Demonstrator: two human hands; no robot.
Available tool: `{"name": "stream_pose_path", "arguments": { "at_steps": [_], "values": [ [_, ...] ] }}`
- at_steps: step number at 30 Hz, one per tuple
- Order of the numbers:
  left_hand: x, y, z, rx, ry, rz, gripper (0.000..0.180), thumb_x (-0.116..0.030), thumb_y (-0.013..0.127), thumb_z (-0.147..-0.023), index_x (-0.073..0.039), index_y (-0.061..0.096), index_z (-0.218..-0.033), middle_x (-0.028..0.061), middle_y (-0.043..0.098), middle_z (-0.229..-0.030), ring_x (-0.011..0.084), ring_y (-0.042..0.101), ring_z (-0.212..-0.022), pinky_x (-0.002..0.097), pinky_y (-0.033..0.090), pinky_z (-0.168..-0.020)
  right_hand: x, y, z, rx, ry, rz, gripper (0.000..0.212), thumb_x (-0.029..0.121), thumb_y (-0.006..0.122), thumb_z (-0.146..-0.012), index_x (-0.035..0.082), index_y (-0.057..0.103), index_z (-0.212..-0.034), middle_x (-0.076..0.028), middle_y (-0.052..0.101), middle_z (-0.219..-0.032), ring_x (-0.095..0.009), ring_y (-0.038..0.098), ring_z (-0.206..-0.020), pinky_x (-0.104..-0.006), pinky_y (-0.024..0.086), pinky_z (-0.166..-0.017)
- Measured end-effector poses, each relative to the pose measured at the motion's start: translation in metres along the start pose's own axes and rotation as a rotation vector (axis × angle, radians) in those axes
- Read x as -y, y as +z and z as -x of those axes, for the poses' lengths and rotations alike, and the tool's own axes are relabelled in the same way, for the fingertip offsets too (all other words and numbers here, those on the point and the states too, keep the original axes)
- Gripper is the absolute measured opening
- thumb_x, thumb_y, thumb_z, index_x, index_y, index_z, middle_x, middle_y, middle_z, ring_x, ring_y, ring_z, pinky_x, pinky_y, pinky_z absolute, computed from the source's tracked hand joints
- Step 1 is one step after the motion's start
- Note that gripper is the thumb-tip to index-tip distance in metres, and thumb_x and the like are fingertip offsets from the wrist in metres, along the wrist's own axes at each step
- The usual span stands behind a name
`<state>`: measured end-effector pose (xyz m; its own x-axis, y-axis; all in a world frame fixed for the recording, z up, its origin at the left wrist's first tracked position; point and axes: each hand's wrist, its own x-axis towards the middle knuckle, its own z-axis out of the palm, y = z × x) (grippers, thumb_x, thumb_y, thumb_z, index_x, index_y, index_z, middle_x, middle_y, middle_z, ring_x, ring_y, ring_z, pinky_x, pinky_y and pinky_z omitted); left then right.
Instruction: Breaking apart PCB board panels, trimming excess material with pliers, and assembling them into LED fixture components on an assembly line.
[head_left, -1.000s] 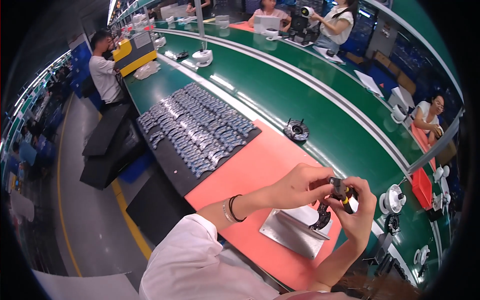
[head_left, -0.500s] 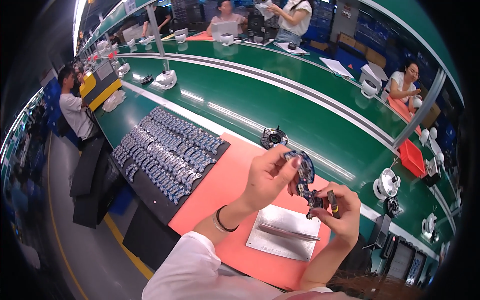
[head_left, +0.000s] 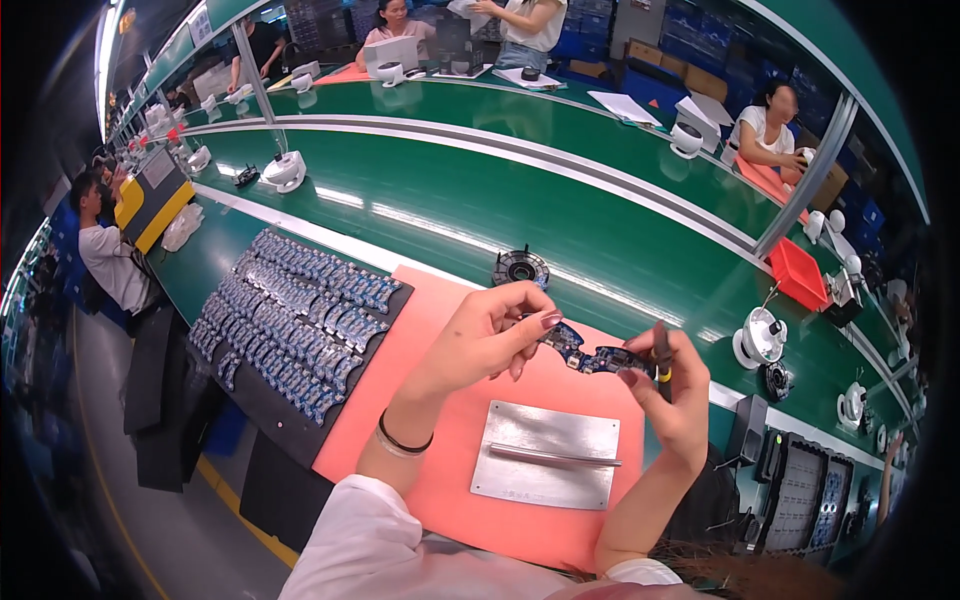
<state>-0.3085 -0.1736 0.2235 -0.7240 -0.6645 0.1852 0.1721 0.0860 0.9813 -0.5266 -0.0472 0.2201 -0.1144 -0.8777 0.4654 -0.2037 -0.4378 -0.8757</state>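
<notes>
Above the pink mat (head_left: 440,490), a blue curved circuit board (head_left: 590,358) is stretched out between my two hands. My left hand (head_left: 490,335) pinches its left end between thumb and fingers. The right end is pinched by my right hand (head_left: 675,395), which also keeps a dark tool with a yellow band (head_left: 663,358) between its fingers; the tool's kind is unclear. Below the board lies a silver metal plate (head_left: 520,425) with a raised metal bar (head_left: 555,457) across it. A round black part (head_left: 520,268) rests on the green bench just beyond the mat.
Rows of circuit boards (head_left: 290,310) cover a black mat (head_left: 295,430) to the left. At the right are a white device housing (head_left: 762,337), a red tray (head_left: 798,272) and a black rack (head_left: 800,495). Several people sit or stand along the benches (head_left: 420,165).
The circuit board has swung from steeply slanted to nearly level. My left hand has moved left and my right hand has risen slightly. The whole view has shifted a little.
</notes>
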Motion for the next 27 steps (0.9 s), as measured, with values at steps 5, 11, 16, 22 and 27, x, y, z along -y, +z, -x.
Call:
{"name": "stream_pose_path", "arguments": {
  "at_steps": [5, 11, 16, 22, 27],
  "values": [
    [-0.004, 0.004, 0.004, 0.162, -0.085, 0.203, 0.025, -0.025, 0.05, -0.104, -0.008, 0.05, -0.087, -0.0063, 0.038, -0.06, 0.0012, 0.033, -0.046, 0.0188, 0.025, -0.038, -0.004, 0.0, -0.003, -0.089, 0.023, -0.213, 0.026, -0.003, 0.068, -0.084, -0.002, 0.058, -0.109, -0.008, 0.06, -0.103, -0.013, 0.058, -0.094, -0.0283, 0.047, -0.084],
    [-0.007, 0.011, 0.002, 0.188, -0.08, 0.315, 0.024, -0.025, 0.045, -0.106, -0.009, 0.046, -0.088, -0.0061, 0.034, -0.064, 0.0021, 0.028, -0.049, 0.0187, 0.021, -0.04, -0.022, -0.01, -0.007, -0.03, 0.073, -0.443, 0.028, 0.002, 0.07, -0.084, -0.001, 0.057, -0.108, -0.009, 0.059, -0.103, -0.016, 0.058, -0.093, -0.0296, 0.048, -0.081],
    [-0.014, 0.015, 0.01, 0.187, -0.146, 0.352, 0.027, -0.021, 0.046, -0.103, -0.001, 0.047, -0.085, -0.0015, 0.037, -0.057, 0.0036, 0.029, -0.042, 0.0213, 0.02, -0.035, -0.038, -0.006, -0.012, 0.113, -0.084, -0.664, 0.026, 0.005, 0.071, -0.083, 0.004, 0.053, -0.102, -0.014, 0.061, -0.093, -0.018, 0.058, -0.088, -0.0295, 0.048, -0.074],
    [-0.002, 0.034, 0.004, 0.396, -0.003, 0.105, 0.026, -0.017, 0.051, -0.103, 0.002, 0.059, -0.088, -0.0034, 0.046, -0.063, 0.0035, 0.036, -0.052, 0.0214, 0.03, -0.046, -0.049, -0.009, -0.013, -0.018, -0.065, -0.719, 0.026, 0.009, 0.07, -0.085, 0.008, 0.05, -0.103, -0.01, 0.057, -0.086, -0.015, 0.053, -0.076, -0.0293, 0.042, -0.064],
    [-0.008, 0.044, 0.008, 0.232, 0.102, -0.33, 0.015, -0.007, 0.06, -0.096, 0.005, 0.067, -0.093, 0.0029, 0.057, -0.065, 0.0054, 0.049, -0.058, 0.0239, 0.037, -0.05, -0.031, -0.014, -0.003, -0.081, -0.088, -0.321, 0.024, 0.0, 0.065, -0.09, -0.001, 0.055, -0.112, -0.007, 0.06, -0.108, -0.012, 0.061, -0.095, -0.0266, 0.049, -0.086]
  ]
}}
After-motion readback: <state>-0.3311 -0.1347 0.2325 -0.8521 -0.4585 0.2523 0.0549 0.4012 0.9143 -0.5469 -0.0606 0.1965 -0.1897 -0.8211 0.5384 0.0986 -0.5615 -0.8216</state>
